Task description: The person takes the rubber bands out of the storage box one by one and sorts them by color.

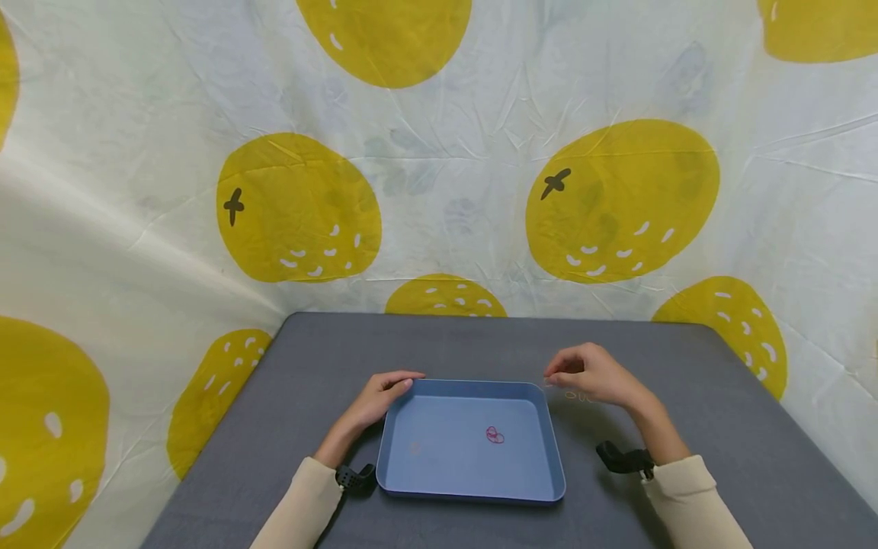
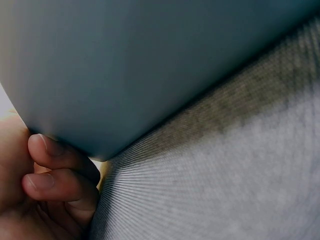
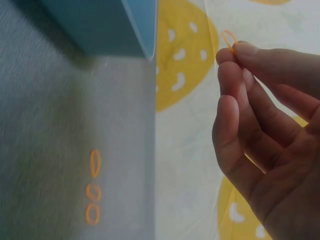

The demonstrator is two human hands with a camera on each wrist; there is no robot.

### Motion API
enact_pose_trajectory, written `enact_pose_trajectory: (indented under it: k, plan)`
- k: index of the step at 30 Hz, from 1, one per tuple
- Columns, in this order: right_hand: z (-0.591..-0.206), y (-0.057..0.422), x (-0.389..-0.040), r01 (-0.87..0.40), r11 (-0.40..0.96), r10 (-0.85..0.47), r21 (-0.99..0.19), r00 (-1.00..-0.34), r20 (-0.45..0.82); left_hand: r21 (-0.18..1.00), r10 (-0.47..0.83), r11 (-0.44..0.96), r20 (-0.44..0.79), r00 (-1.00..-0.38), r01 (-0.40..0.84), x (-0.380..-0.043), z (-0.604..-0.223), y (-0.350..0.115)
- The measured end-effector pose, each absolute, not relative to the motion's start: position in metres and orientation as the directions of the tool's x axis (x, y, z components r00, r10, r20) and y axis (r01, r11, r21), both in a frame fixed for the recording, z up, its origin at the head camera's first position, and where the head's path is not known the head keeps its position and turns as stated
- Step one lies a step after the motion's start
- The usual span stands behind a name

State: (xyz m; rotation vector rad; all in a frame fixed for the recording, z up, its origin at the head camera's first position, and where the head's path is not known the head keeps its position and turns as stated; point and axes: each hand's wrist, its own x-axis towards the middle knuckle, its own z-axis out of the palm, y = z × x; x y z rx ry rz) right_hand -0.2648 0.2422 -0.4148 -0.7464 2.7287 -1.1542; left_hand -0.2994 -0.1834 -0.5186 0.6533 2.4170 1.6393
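My right hand [image 1: 591,374] is raised just off the tray's far right corner. Between thumb and index finger it pinches a thin orange rubber band [image 3: 229,38], whose loop stands up from the fingertips in the right wrist view. A shallow blue tray [image 1: 473,488] lies on the table, its far left corner held by my left hand [image 1: 384,396]. Curled fingers [image 2: 55,185] of that hand show against the tray's outer wall in the left wrist view. Inside the tray are a tangle of red rubber bands [image 1: 495,435] and a faint pale band [image 1: 415,448].
Three orange rubber bands [image 3: 95,163] lie in a row on the grey table [image 1: 343,343], right of the tray and partly behind my right hand in the head view. A white curtain [image 1: 453,191] with yellow fruit prints hangs behind the table and along its left.
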Motion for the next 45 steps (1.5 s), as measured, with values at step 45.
enact_pose_trajectory:
  k: [45]
  plan:
    - [-0.454, 0.324, -0.267, -0.245, 0.692, -0.344, -0.679, -0.939, -0.011, 0.908, 0.417, 0.319, 0.123, -0.901, 0.272, -0.302, -0.521, -0.187]
